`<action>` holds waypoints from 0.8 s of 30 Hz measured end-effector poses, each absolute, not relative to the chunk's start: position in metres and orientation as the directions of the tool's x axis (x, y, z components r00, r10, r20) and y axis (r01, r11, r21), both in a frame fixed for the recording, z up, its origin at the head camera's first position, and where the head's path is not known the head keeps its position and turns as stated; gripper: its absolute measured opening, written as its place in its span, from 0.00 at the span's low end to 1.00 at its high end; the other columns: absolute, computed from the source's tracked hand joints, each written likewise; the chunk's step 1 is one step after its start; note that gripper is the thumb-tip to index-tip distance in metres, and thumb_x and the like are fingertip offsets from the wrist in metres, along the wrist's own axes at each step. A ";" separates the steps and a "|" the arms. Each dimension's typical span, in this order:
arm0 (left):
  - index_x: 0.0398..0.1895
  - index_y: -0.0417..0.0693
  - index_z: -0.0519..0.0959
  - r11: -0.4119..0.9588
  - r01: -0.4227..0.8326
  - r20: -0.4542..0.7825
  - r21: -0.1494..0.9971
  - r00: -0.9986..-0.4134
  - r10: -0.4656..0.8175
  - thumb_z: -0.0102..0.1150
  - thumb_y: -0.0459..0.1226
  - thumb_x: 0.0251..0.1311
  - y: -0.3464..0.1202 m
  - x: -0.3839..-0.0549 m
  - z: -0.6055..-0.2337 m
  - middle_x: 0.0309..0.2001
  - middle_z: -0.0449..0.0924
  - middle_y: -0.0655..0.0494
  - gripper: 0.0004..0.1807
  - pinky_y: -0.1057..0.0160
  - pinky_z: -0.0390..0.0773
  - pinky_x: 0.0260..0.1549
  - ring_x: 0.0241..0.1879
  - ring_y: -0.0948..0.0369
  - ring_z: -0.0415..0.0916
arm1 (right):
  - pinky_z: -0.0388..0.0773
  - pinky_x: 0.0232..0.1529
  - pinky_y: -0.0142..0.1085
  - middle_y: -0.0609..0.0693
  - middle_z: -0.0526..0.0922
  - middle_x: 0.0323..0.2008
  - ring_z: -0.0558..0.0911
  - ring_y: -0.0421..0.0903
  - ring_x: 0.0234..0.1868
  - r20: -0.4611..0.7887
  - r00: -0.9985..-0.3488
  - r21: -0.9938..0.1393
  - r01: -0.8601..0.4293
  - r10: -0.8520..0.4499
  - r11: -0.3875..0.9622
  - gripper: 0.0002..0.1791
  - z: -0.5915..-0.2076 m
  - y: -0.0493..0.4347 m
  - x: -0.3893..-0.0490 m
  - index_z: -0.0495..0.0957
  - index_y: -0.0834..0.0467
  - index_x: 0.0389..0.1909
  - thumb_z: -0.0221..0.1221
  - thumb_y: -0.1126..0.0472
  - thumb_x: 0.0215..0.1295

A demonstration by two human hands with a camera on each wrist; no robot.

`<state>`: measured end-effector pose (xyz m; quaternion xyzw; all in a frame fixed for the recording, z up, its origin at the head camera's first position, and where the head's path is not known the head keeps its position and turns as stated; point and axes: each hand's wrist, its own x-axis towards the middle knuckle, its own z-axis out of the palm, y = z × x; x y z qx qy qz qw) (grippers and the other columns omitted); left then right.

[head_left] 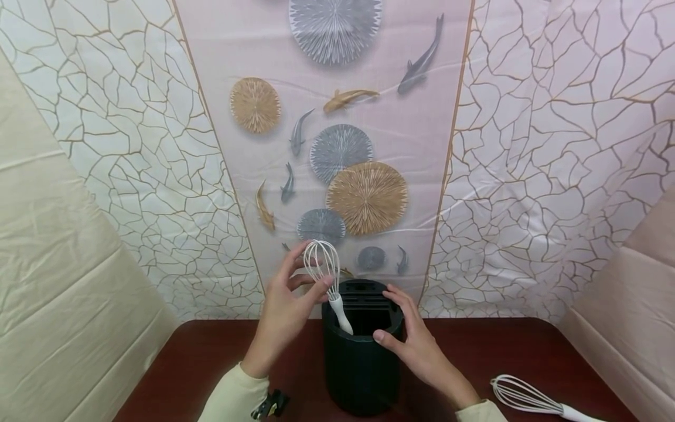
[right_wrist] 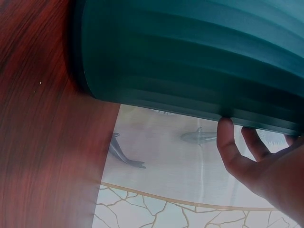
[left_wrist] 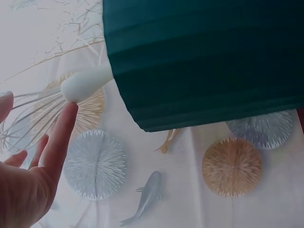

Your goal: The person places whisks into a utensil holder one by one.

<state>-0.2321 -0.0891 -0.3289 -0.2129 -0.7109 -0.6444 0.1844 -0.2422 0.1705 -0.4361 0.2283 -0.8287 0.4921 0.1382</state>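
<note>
A white whisk (head_left: 341, 313) tilts handle-down into the mouth of a dark green utensil holder (head_left: 361, 369). My left hand (head_left: 292, 305) pinches it by the wire loops, thumb in front and fingers behind. In the left wrist view, the whisk's white handle (left_wrist: 85, 84) runs past the holder's rim, its end hidden inside. My right hand (head_left: 422, 346) grips the holder at its upper right, with the thumb by the front rim and the fingers toward the back. The right wrist view has the fingertips against the ribbed side of the holder (right_wrist: 190, 61). Slotted dividers show inside its back part.
A second white whisk (head_left: 532, 398) lies on the dark red wooden table (head_left: 490, 346) at the front right. Behind the table hangs a patterned cloth (head_left: 337, 88) with fish and round motifs. Pale cloth panels (head_left: 58, 281) flank both sides.
</note>
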 end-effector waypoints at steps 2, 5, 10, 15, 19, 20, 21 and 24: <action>0.76 0.61 0.70 0.123 0.552 0.548 0.825 -0.834 0.069 0.75 0.35 0.64 -0.088 -0.233 -0.331 0.59 0.78 0.42 0.39 0.56 0.89 0.34 0.46 0.52 0.87 | 0.57 0.68 0.73 0.51 0.51 0.83 0.54 0.60 0.81 0.451 -0.859 -0.755 -0.511 -0.241 0.411 0.39 -0.436 0.171 -0.242 0.60 0.45 0.79 0.66 0.51 0.72; 0.75 0.60 0.72 0.202 0.575 0.573 0.793 -0.816 0.073 0.76 0.38 0.63 -0.087 -0.234 -0.334 0.58 0.79 0.45 0.37 0.59 0.88 0.37 0.47 0.53 0.87 | 0.58 0.68 0.73 0.51 0.52 0.83 0.55 0.60 0.80 0.452 -0.860 -0.758 -0.511 -0.238 0.406 0.39 -0.436 0.171 -0.242 0.61 0.46 0.79 0.66 0.51 0.72; 0.71 0.55 0.74 0.242 0.592 0.594 0.768 -0.801 0.073 0.79 0.38 0.60 -0.086 -0.235 -0.337 0.60 0.81 0.47 0.36 0.63 0.87 0.41 0.50 0.51 0.86 | 0.57 0.68 0.73 0.51 0.52 0.83 0.55 0.61 0.80 0.456 -0.856 -0.754 -0.517 -0.243 0.405 0.38 -0.436 0.170 -0.242 0.60 0.45 0.79 0.66 0.51 0.72; 0.69 0.50 0.72 0.214 0.603 0.589 0.769 -0.798 0.129 0.79 0.33 0.57 -0.084 -0.235 -0.341 0.60 0.82 0.47 0.37 0.62 0.87 0.41 0.54 0.49 0.85 | 0.58 0.68 0.74 0.53 0.51 0.83 0.55 0.61 0.80 0.453 -0.857 -0.756 -0.515 -0.244 0.403 0.38 -0.435 0.169 -0.242 0.60 0.45 0.79 0.66 0.51 0.73; 0.68 0.45 0.69 0.202 0.613 0.590 0.763 -0.790 0.169 0.80 0.31 0.56 -0.083 -0.236 -0.343 0.59 0.82 0.45 0.39 0.63 0.87 0.41 0.54 0.45 0.84 | 0.57 0.68 0.74 0.54 0.51 0.83 0.54 0.63 0.81 0.448 -0.860 -0.758 -0.510 -0.244 0.406 0.38 -0.435 0.170 -0.241 0.60 0.46 0.79 0.65 0.51 0.73; 0.68 0.45 0.68 0.207 0.614 0.589 0.762 -0.789 0.173 0.80 0.31 0.55 -0.083 -0.236 -0.344 0.59 0.83 0.44 0.39 0.63 0.87 0.41 0.54 0.45 0.84 | 0.57 0.68 0.74 0.54 0.51 0.83 0.53 0.63 0.81 0.446 -0.862 -0.758 -0.508 -0.243 0.410 0.39 -0.435 0.169 -0.241 0.60 0.46 0.79 0.65 0.51 0.73; 0.69 0.46 0.68 0.212 0.615 0.589 0.760 -0.789 0.177 0.80 0.32 0.55 -0.083 -0.236 -0.346 0.58 0.82 0.43 0.40 0.64 0.87 0.40 0.54 0.44 0.84 | 0.57 0.68 0.75 0.53 0.51 0.83 0.53 0.63 0.81 0.444 -0.863 -0.758 -0.506 -0.243 0.411 0.39 -0.435 0.169 -0.241 0.60 0.46 0.79 0.65 0.51 0.73; 0.74 0.51 0.67 0.247 0.635 0.598 0.732 -0.773 0.212 0.80 0.32 0.56 -0.084 -0.238 -0.349 0.61 0.80 0.44 0.44 0.64 0.86 0.40 0.52 0.45 0.84 | 0.57 0.68 0.75 0.52 0.51 0.83 0.53 0.63 0.81 0.434 -0.868 -0.760 -0.496 -0.239 0.421 0.39 -0.435 0.169 -0.240 0.60 0.46 0.80 0.65 0.50 0.73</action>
